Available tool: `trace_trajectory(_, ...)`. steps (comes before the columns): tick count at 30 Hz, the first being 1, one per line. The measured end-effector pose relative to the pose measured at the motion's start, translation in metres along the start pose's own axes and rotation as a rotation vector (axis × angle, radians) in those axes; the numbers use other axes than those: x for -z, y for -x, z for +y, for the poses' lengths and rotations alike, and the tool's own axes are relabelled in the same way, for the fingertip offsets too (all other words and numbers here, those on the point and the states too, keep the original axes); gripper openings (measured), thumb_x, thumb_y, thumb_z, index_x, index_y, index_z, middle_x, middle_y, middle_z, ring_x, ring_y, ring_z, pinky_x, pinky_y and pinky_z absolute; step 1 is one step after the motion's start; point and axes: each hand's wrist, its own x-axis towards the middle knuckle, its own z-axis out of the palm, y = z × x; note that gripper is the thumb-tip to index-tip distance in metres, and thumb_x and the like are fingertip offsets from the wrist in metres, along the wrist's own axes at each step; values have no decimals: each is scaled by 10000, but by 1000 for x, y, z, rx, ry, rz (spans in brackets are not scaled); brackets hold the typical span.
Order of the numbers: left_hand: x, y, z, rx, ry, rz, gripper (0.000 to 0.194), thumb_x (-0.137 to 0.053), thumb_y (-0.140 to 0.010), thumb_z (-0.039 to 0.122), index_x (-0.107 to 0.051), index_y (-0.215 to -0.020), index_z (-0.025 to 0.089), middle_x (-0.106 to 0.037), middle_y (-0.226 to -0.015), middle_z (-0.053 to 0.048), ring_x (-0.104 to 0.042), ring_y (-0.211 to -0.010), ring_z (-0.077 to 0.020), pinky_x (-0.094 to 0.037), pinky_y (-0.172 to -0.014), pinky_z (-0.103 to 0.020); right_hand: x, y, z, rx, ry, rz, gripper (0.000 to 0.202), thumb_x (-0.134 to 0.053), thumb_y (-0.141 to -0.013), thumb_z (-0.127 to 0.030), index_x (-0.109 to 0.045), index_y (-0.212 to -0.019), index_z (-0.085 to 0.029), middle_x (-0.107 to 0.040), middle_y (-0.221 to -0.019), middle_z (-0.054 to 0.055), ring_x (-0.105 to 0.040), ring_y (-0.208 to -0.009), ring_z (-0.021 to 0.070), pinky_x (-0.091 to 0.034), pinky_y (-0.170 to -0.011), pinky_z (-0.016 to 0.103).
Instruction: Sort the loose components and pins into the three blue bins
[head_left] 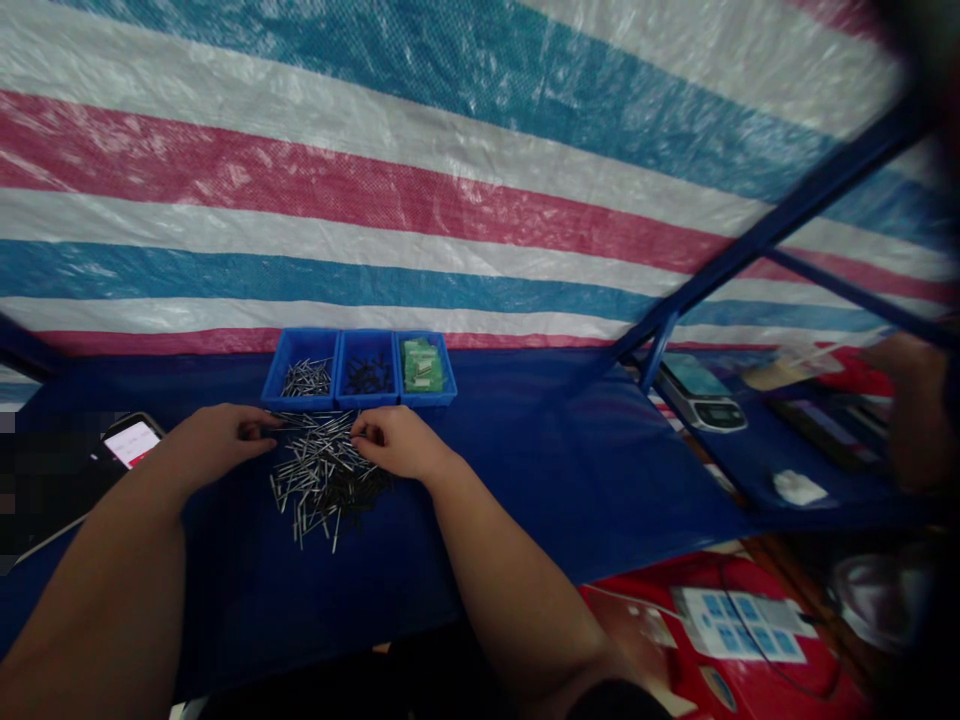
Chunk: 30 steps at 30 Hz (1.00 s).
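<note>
A heap of thin silver metal pins (319,450), rivet-like in shape, lies loose on the blue table, with dark pins (352,490) mixed in at its lower right. At the heap's upper left edge, my left hand (225,440) is closed in a pinch, and a thin silver pin seems to stick out from its fingertips. My right hand (397,440) is curled over the heap's right side with thumb and finger together; what they pinch is too small to make out. Just behind stand three joined blue bins: one with silver pins (307,378), one with dark pins (369,374), one with green packets (421,366).
A phone (131,440) with a lit screen lies at the left. On the right, beyond a blue metal frame (705,285), are a digital scale (701,390), a crumpled white piece (799,488) and another person's blurred hand (911,380). Striped tarpaulin (450,200) hangs behind the table.
</note>
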Motion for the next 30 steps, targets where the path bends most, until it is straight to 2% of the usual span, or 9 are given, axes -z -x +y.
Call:
trace_trajectory(5, -2, -3, 4, 29, -6, -4, 299, -651, -794, 444, -780, -947, 222, -730, -818, -22, -666, -780, -234, -446, -708, -326, 0, 0, 1, 6, -2, 2, 86, -649, -892, -202, -711, -944, -174, -654, -729, -14, -534, -633, 94, -333, -611, 232)
trace_trajectory(9, 0, -2, 5, 25, -1, -38, 275, -643, -765, 441, -772, -871, 222, -728, -802, -59, -671, -744, -249, -450, -684, -342, 0, 0, 1, 20, -3, 11, 80, -654, -884, -198, -709, -937, -171, -655, -728, -14, -539, -629, 94, -329, -607, 233)
trace_trajectory(12, 4, 2, 5, -9, 74, -93, 311, -630, -787, 476, -758, -890, 212, -725, -801, -61, -670, -731, -242, -462, -679, -342, 0, 0, 1, 10, -6, 5, 84, -650, -885, -196, -708, -941, -172, -657, -729, -13, -540, -628, 94, -332, -609, 232)
trace_trajectory(14, 7, 5, 6, -30, 153, -87, 364, -610, -825, 522, -741, -943, 204, -728, -825, -58, -671, -748, -230, -475, -689, -334, 0, 0, 0, 0, -5, 4, 87, -649, -886, -196, -708, -945, -173, -660, -732, -12, -541, -632, 94, -334, -612, 232)
trace_trajectory(16, 9, 7, 10, -38, 231, 0, 410, -607, -845, 559, -719, -992, 193, -733, -855, -57, -673, -769, -220, -488, -699, -323, -1, 0, 0, -4, -3, 6, 86, -648, -888, -197, -708, -943, -173, -660, -734, -12, -538, -635, 94, -335, -612, 232)
trace_trajectory(20, 7, 5, 27, 27, 374, 302, 444, -642, -833, 579, -691, -1030, 185, -735, -846, -41, -680, -734, -193, -522, -714, -307, 0, 0, 0, 0, -1, -4, 84, -647, -889, -191, -710, -941, -173, -655, -734, -13, -529, -634, 93, -333, -612, 231)
trace_trajectory(22, 3, 2, 35, 48, 465, 406, 444, -657, -818, 567, -689, -1042, 185, -741, -870, -39, -698, -722, -191, -549, -724, -310, 0, 0, -1, 0, 3, -10, 84, -650, -886, -187, -710, -942, -172, -653, -732, -14, -526, -630, 92, -331, -612, 230)
trace_trajectory(26, 0, 0, 34, 31, 539, 455, 441, -678, -817, 519, -672, -1102, 182, -751, -954, -49, -730, -766, -198, -572, -764, -324, -1, 0, 0, 3, 4, -6, 84, -653, -883, -189, -709, -945, -173, -654, -738, -14, -526, -634, 93, -329, -611, 231)
trace_trajectory(30, 9, 5, 14, 81, 341, 367, 390, -665, -821, 498, -688, -1054, 188, -757, -915, -51, -717, -800, -216, -549, -794, -343, -1, 0, 2, 10, -2, 0, 80, -653, -884, -195, -708, -940, -175, -643, -721, -20, -523, -624, 91, -327, -603, 230)
